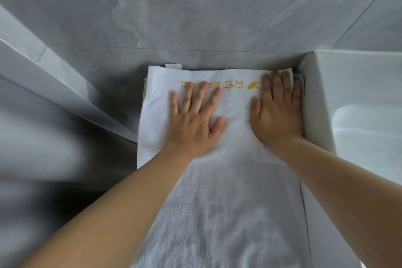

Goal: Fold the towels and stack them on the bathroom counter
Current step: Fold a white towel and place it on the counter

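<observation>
White towel (228, 180) lies on worktop (121, 93), wedged between wall and sink basin (348, 98). Left hand (193, 119) and right hand (276, 113) press flat, fingers straight, spread. Risk: near end overhangs; its weight may drag the towel off once pressure lifts.

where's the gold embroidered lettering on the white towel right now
In the head view, the gold embroidered lettering runs along the far end of the white terry towel, near the grey wall, between the fingertips of both flat hands.

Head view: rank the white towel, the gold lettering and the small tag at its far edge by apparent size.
1. white towel
2. gold lettering, partly covered by the left hand's fingers
3. small tag, mostly hidden, so its true size is unsure
</observation>
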{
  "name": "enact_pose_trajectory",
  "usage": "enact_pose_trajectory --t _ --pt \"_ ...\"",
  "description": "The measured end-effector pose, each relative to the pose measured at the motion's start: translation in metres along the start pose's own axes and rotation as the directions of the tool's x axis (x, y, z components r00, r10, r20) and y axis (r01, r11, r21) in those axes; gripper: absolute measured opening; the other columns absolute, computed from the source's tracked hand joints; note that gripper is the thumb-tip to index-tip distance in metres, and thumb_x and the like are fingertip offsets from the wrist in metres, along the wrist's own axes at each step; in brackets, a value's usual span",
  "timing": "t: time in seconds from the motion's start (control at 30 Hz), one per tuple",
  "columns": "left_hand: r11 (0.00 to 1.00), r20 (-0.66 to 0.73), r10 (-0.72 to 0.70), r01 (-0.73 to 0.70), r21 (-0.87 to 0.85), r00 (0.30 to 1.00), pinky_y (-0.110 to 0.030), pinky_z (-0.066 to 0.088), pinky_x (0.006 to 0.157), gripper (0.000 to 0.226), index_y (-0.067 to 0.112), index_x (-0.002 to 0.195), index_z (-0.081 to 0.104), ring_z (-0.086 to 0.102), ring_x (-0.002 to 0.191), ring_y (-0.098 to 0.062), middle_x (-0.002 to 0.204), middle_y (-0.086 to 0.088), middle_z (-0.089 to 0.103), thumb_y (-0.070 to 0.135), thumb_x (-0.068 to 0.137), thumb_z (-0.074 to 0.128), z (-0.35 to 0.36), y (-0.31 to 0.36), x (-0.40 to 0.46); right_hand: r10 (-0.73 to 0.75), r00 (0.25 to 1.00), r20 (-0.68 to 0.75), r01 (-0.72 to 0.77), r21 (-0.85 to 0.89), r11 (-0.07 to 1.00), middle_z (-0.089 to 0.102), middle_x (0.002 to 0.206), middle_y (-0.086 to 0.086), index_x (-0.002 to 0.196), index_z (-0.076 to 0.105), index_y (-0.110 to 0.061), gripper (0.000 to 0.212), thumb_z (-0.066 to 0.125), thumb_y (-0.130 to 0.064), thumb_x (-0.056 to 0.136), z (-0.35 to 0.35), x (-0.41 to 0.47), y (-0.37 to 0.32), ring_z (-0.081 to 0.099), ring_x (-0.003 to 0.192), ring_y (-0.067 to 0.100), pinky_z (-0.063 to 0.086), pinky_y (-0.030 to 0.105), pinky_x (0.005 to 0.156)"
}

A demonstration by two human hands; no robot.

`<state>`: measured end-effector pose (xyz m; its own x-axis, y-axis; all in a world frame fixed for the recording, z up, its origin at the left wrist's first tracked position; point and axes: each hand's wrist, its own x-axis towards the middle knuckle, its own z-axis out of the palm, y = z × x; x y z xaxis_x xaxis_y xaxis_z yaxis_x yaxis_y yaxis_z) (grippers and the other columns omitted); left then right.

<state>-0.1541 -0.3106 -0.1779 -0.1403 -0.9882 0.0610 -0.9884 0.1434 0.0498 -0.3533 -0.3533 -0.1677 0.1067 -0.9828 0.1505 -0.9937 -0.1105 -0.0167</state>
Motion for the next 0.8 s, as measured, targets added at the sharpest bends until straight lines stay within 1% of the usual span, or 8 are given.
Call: enact_pose_trajectory --t 0.1,0.17,0.23,0.43,0.53,0.63,0.7,0.8 --pt "1.0 -0.008 0.002 -0.002 0.002 1.0 -0.064 0.005 0.119 0.073 0.023 0.16 0.024 0.014 0.154 -0.032 0.166 -0.004 0.021 0.058 0.096 0.022 0.001 0.003 -0.001 -0.081 0.996 0.02 0.081 0.023 0.996 0.028 0.154 0.022 0.148 0.029 0.004 0.068 0.023 -0.034 0.092 -0.006 0.003 -0.004 0.016 0.147 0.035 -0.001 0.046 0.121" --pt "1.0 -0.008 0.007 -0.007 0.011 1.0 -0.064 0.007 0.119 0.073 0.018 0.159 0.024 0.015 0.154 -0.032 0.166 -0.005 0.022 0.055 0.096 0.023 0.001 0.003 -0.001 -0.175 0.985 0.007 0.171 0.168 0.971 0.037 0.15 0.017 0.145 0.037 0.001 0.066 0.027 -0.032 0.089 -0.008 0.001 -0.007 0.025 0.144 0.032 0.006 0.041 0.121" --pt "1.0 -0.01 0.018 -0.018 0.018 1.0 -0.064 0.007 0.119 0.073 0.015 0.159 0.025 0.015 0.154 -0.032 0.166 -0.006 0.023 0.053 0.096 0.024 0.002 0.002 -0.002 -0.214 0.976 0.031 0.198 0.269 0.943 0.03 0.156 0.012 0.15 0.031 -0.006 0.065 0.028 -0.031 0.09 -0.007 -0.002 -0.008 0.021 0.147 0.027 0.006 0.038 0.122" --pt "0.993 0.004 0.116 -0.116 0.025 0.993 -0.058 0.014 0.121 0.071 0.008 0.157 0.028 0.019 0.153 -0.029 0.165 -0.009 0.026 0.048 0.098 0.022 -0.005 -0.03 -0.011 -0.173 0.984 0.029 0.164 0.199 0.966 0.018 0.162 0.009 0.155 0.021 -0.011 0.066 0.026 -0.034 0.093 0.001 -0.007 -0.008 0.01 0.15 0.026 0.0 0.042 0.122" --pt "0.994 0.035 -0.03 0.026 0.107 0.999 -0.053 0.009 0.124 0.072 0.008 0.159 0.019 0.008 0.155 -0.026 0.167 -0.008 0.015 0.048 0.1 0.013 -0.011 -0.072 -0.023 -0.152 0.988 0.04 0.144 0.165 0.976 0.017 0.162 0.008 0.155 0.02 -0.015 0.067 0.022 -0.04 0.093 0.002 -0.007 -0.008 0.009 0.15 0.029 -0.004 0.048 0.121" --pt "0.98 -0.041 -0.169 0.172 0.103 0.985 -0.053 0.0 0.124 0.071 0.006 0.159 0.017 0.004 0.155 -0.028 0.168 -0.01 0.011 0.047 0.101 0.014 -0.017 -0.07 -0.029 -0.135 0.99 0.051 0.128 0.122 0.984 0.015 0.163 0.006 0.155 0.019 -0.021 0.067 0.024 -0.047 0.094 0.004 -0.007 -0.01 0.007 0.15 0.029 -0.005 0.052 0.12" --pt "0.996 -0.116 -0.078 0.082 0.026 0.99 -0.056 0.003 0.124 0.068 0.005 0.158 0.022 0.008 0.155 -0.03 0.167 -0.012 0.015 0.045 0.102 0.024 -0.014 -0.039 -0.04 -0.129 0.99 0.05 0.123 0.122 0.985 0.017 0.162 0.006 0.155 0.021 -0.022 0.067 0.026 -0.049 0.094 0.003 -0.007 -0.01 0.008 0.15 0.03 -0.004 0.053 0.119" --pt "0.972 -0.12 0.211 -0.221 -0.079 0.97 -0.06 0.016 0.121 0.067 0.01 0.158 0.027 0.014 0.154 -0.03 0.166 -0.008 0.02 0.041 0.1 0.039 0.002 -0.006 -0.08 -0.128 0.991 0.045 0.122 0.129 0.984 0.018 0.162 0.007 0.155 0.022 -0.021 0.066 0.027 -0.047 0.094 0.002 -0.007 -0.01 0.01 0.149 0.031 -0.002 0.055 0.119"
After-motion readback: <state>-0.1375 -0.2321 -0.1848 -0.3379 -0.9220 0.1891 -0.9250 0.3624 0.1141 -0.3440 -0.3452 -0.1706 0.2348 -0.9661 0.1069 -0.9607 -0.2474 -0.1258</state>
